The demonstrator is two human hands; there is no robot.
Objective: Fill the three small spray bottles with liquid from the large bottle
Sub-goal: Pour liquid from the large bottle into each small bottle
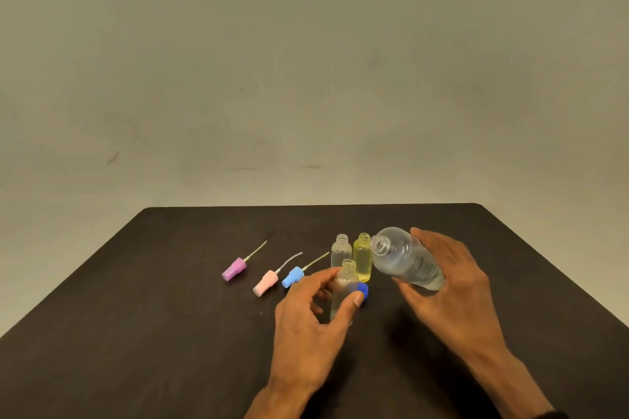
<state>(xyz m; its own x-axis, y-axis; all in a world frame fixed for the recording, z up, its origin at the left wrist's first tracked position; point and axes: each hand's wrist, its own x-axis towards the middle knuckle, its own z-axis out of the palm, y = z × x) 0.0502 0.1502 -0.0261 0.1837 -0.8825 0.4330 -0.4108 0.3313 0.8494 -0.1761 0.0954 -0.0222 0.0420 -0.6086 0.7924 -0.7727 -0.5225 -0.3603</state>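
Pouring step pending. Right hand [452,286] grips tilted large bottle [405,258]; left hand [316,303] holds open small bottle [344,289]. Next: align mouths, tip gently.

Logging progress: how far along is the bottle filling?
Done: all three spray tops lie off on the table. In hand: left hand holds a small clear bottle; right hand tilts the large bottle toward it. Left: the pour; other fill levels unclear.
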